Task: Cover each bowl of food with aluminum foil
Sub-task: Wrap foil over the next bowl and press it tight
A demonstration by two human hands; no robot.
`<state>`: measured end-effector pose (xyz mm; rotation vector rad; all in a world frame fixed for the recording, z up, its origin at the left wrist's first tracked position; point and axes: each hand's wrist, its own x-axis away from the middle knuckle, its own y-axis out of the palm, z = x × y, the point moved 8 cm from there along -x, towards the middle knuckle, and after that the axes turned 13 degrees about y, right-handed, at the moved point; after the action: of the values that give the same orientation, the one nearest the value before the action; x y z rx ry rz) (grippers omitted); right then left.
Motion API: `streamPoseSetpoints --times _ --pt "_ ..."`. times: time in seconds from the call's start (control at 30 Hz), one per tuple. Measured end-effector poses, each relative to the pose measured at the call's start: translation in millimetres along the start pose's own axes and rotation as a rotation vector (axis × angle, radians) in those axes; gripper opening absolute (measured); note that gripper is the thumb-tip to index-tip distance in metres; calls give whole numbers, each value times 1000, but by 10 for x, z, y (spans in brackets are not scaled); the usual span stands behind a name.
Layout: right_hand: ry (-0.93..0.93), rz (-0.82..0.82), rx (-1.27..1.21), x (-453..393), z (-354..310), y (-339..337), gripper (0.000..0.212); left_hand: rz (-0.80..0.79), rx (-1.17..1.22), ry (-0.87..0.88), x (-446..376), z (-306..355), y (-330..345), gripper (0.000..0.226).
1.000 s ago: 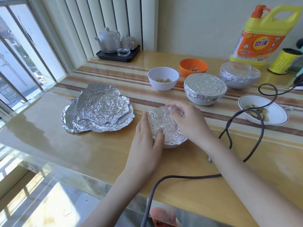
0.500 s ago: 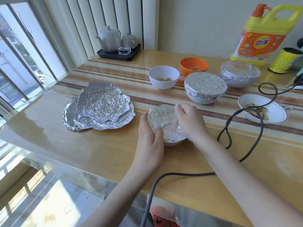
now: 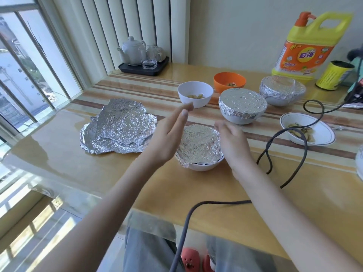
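Note:
A small white bowl (image 3: 202, 166) stands near the table's front, its top wrapped in crumpled foil (image 3: 199, 143). My left hand (image 3: 169, 134) hovers just left of it, fingers straight, holding nothing. My right hand (image 3: 232, 140) sits at the bowl's right side with relaxed fingers, apart from the foil or barely touching. Two foil-covered bowls (image 3: 242, 106) (image 3: 282, 90) stand behind. Uncovered are a white bowl (image 3: 195, 93), an orange bowl (image 3: 228, 81) and a shallow white dish (image 3: 322, 132), each with food. Spare foil sheets (image 3: 119, 127) lie to the left.
A dark cable (image 3: 275, 138) loops over the right of the wooden table (image 3: 59, 158) and across the dish. A yellow detergent jug (image 3: 306, 46) and yellow can (image 3: 335, 75) stand at the back right. A tea tray (image 3: 143, 65) stands by the window.
Both hands have come off the foil on the near bowl. The left hand lifted and opened away to the left; the right drew back to the bowl's right side.

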<state>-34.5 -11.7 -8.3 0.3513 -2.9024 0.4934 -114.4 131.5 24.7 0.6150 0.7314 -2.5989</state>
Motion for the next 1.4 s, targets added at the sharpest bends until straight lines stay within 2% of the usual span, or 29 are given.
streamPoseSetpoints --times 0.13,0.3,0.43,0.53,0.63,0.77,0.9,0.97,1.07,1.1,1.13,1.2,1.27,1.33,1.4 --pt "49 34 -67 76 121 68 36 -136 146 -125 -58 -249 279 48" --pt "146 113 -198 95 217 93 40 -44 196 -190 -34 -312 303 54" --pt "202 112 -228 72 238 91 40 24 172 -212 -8 -323 302 54" --pt "197 27 -241 -17 179 155 22 134 126 -259 95 -334 251 61" --pt "150 -113 -138 -106 40 245 8 277 38 -251 214 -232 184 55" --pt "91 -215 10 -124 -87 286 13 346 -18 -266 298 -150 157 33" --pt "106 -249 -2 -163 -57 302 27 316 -36 -287 312 -167 133 33" --pt "122 -161 -32 -145 -36 218 34 313 -57 -241 330 -114 105 34" --pt "-8 -22 -52 -12 -80 86 33 394 -275 32 275 78 -217 46" --pt "-69 -36 -32 54 -122 107 27 363 -416 108 201 83 -321 52" --pt "-100 -62 -6 108 -150 147 22 266 -571 116 102 5 -393 57" --pt "-104 -102 31 124 -133 223 31 -75 -841 -83 -7 -404 -449 59" --pt "-92 -94 40 109 -104 241 31 -368 -918 -293 100 -778 -433 59" --pt "-90 -91 46 96 -73 226 27 -451 -905 -340 203 -912 -382 62" --pt "-69 -106 28 85 -12 220 30 -433 -885 -310 261 -916 -383 66"
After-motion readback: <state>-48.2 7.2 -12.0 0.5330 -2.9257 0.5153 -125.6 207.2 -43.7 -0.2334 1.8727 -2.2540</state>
